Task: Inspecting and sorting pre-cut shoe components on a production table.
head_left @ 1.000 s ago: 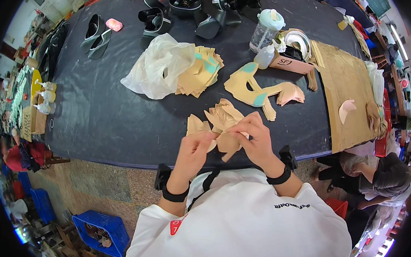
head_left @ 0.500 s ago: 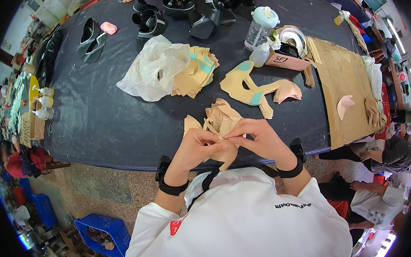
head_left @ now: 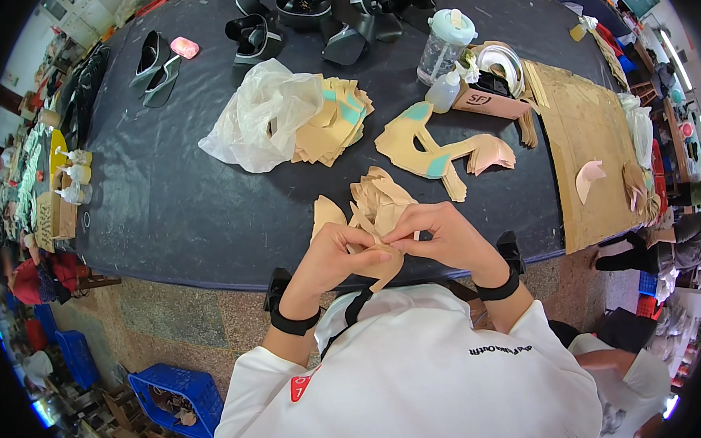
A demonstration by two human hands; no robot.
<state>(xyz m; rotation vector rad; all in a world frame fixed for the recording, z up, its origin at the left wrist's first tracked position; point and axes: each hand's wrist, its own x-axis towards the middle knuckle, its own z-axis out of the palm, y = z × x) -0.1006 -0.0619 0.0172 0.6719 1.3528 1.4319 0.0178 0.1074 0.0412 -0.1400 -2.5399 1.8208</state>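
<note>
Both hands pinch a curved, strap-like beige shoe piece just over the near edge of the dark table. My left hand grips it from the left, thumb and fingers closed. From the right, my right hand pinches it, its fingertips almost meeting the left ones. The exact contact point is partly covered by the fingers. Right behind the hands lies a loose heap of similar beige pieces. One more rounded beige piece shows beside the heap, behind my left hand.
Farther back are a clear plastic bag, a beige stack with turquoise patches, and fanned beige shoe pieces. A lidded bottle, carton and brown board stand right. Black shoe uppers line the far side.
My hands stay almost in place, still pinching the beige shoe piece. At the right, the person in grey has moved farther away and the person in white has shifted lower in view.
</note>
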